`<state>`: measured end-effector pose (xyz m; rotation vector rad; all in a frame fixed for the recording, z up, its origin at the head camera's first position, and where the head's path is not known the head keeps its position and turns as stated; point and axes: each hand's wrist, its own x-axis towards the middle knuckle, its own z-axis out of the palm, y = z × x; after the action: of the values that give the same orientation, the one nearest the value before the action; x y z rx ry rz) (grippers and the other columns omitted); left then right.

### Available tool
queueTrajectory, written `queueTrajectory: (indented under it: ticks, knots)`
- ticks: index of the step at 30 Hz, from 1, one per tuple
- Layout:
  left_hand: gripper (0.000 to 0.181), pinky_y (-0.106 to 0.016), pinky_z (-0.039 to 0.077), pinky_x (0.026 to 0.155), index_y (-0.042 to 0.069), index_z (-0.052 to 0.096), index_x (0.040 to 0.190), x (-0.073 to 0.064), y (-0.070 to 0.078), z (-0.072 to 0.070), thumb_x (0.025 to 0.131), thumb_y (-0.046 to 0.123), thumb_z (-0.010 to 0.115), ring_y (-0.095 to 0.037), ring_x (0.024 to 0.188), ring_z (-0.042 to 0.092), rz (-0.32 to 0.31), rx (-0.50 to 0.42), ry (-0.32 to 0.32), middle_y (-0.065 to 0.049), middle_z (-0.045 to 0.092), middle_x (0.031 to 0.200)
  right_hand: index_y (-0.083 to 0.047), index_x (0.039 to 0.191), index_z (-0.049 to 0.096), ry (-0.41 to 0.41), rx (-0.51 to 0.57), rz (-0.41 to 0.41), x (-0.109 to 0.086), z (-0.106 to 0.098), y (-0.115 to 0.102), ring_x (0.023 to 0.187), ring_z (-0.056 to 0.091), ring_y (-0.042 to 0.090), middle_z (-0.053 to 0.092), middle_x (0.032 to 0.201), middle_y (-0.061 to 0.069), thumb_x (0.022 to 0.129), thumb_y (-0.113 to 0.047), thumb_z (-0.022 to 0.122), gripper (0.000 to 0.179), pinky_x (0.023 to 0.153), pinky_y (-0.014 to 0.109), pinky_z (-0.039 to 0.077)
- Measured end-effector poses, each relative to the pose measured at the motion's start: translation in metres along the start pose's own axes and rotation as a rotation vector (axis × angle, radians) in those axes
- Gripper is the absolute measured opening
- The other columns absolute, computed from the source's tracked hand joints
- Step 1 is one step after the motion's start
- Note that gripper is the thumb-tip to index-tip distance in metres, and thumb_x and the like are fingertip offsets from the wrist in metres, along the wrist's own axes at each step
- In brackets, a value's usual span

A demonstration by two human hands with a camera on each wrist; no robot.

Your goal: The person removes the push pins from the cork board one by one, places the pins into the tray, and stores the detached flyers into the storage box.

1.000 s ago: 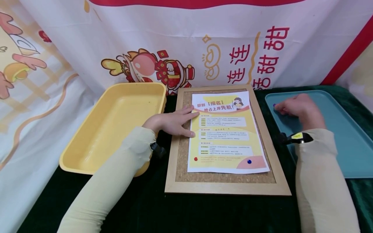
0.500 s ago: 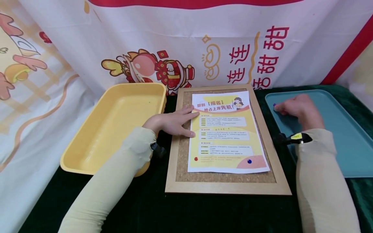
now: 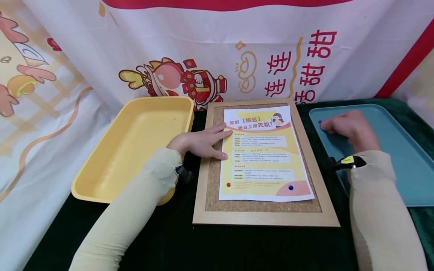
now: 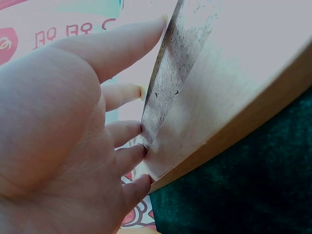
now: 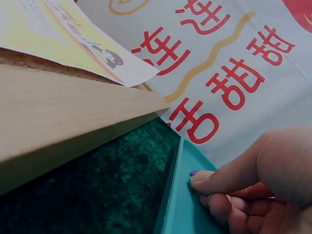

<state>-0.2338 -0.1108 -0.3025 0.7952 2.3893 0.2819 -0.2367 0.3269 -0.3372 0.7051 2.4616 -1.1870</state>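
Observation:
My left hand (image 3: 200, 145) lies with its fingers spread over the left side of the corkboard (image 3: 211, 205), fingertips on the edge of a printed yellow sheet (image 3: 257, 158). Near the sheet's lower corners sit a red push pin (image 3: 228, 184) and a blue push pin (image 3: 291, 188). Over the far left corner of the blue-green tray (image 3: 403, 158), my right hand (image 3: 349, 128) has curled fingers. A purple-blue push pin (image 5: 193, 172) shows between its thumb and forefinger tips, mostly hidden by them in the right wrist view.
Left of the corkboard stands a deep yellow tray (image 3: 135, 113), partly under the left forearm. Dark green cloth (image 3: 237, 248) covers the table. Behind everything hangs a white printed curtain (image 3: 203, 37). The corkboard's raised wooden frame (image 5: 73, 107) lies beside the blue-green tray.

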Motion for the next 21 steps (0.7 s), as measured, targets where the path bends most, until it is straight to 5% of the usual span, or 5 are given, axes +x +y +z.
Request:
queueTrajectory:
  ticks: [9,21]
  knots:
    - [0.093,-0.052,0.003,0.136,0.021,0.011,0.173,0.0009,-0.0006,0.0000,0.103,0.051,0.065,-0.027,0.168,-0.015,0.003,0.003,0.001,-0.005,-0.010,0.181,-0.006,0.136,0.062,-0.005,-0.008,0.001,0.0006,-0.0017,0.0005,0.133,0.038,0.044,0.054,0.127,0.018,0.104,-0.047,0.065,0.052,0.114,0.077,0.035]
    - [0.093,-0.052,0.003,0.136,0.020,0.011,0.173,-0.0004,0.0014,0.0001,0.103,0.051,0.065,-0.028,0.168,-0.015,0.002,0.001,0.001,-0.005,-0.010,0.181,-0.001,0.129,0.061,0.044,-0.043,-0.014,-0.0012,0.0044,-0.0012,0.124,0.042,0.044,0.052,0.127,0.023,0.106,-0.047,0.062,0.051,0.108,0.068,0.042]
